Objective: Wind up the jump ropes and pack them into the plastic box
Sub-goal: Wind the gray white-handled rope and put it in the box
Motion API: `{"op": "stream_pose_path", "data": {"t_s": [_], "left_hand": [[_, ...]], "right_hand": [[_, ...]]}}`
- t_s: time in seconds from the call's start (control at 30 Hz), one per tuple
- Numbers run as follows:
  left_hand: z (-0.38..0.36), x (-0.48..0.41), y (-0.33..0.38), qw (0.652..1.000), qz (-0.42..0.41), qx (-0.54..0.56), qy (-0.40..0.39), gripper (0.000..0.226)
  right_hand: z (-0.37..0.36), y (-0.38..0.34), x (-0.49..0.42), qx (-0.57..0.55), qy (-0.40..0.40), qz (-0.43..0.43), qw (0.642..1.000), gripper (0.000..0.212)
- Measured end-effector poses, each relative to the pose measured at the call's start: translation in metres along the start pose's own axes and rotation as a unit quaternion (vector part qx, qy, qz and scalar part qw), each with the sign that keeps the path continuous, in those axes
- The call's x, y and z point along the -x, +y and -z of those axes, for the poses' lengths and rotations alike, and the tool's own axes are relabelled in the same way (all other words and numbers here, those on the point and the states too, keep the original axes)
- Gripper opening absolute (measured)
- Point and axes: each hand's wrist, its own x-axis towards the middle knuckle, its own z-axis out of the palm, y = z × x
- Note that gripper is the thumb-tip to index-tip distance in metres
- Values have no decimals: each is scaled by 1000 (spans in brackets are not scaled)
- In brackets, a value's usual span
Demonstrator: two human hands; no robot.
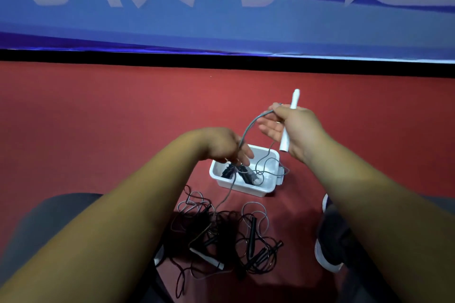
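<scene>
My right hand (294, 128) grips a white jump-rope handle (290, 120), upright, and pinches its grey cord (248, 128) near the top. The cord arcs down to my left hand (224, 145), whose fingers curl round it above the white plastic box (268, 190). From there it runs on down to the floor. Inside the box lie dark wound rope bundles (240, 172) and a loop of grey cord. In front of the box, on the red floor, lies a tangled pile of dark ropes (221, 236) with black handles and a second white handle (208, 258).
A red floor (98, 118) stretches to a black strip and a blue banner with white lettering (221, 7) at the back. My knee (54, 216) is at lower left, and a dark shoe with a white sole (328, 241) stands right of the pile.
</scene>
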Motion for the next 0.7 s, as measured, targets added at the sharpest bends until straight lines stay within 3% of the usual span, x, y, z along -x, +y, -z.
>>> {"op": "stream_pose_path", "data": {"t_s": [0.17, 0.3, 0.47, 0.57, 0.7], "left_hand": [[-1, -1, -11, 999, 15, -12, -43, 30], [5, 2, -9, 998, -1, 21, -63, 21], [10, 8, 6, 983, -39, 179, -3, 18], [11, 11, 16, 952, -62, 298, 34, 15], [16, 12, 21, 900, -83, 418, 94, 16]], "right_hand": [[10, -11, -8, -92, 37, 10, 995, 12], [13, -8, -12, -87, 49, 0, 995, 13], [17, 5, -8, 123, 25, -97, 987, 23], [14, 24, 0, 272, -28, -169, 947, 21], [11, 42, 3, 343, -83, -192, 916, 22]]}}
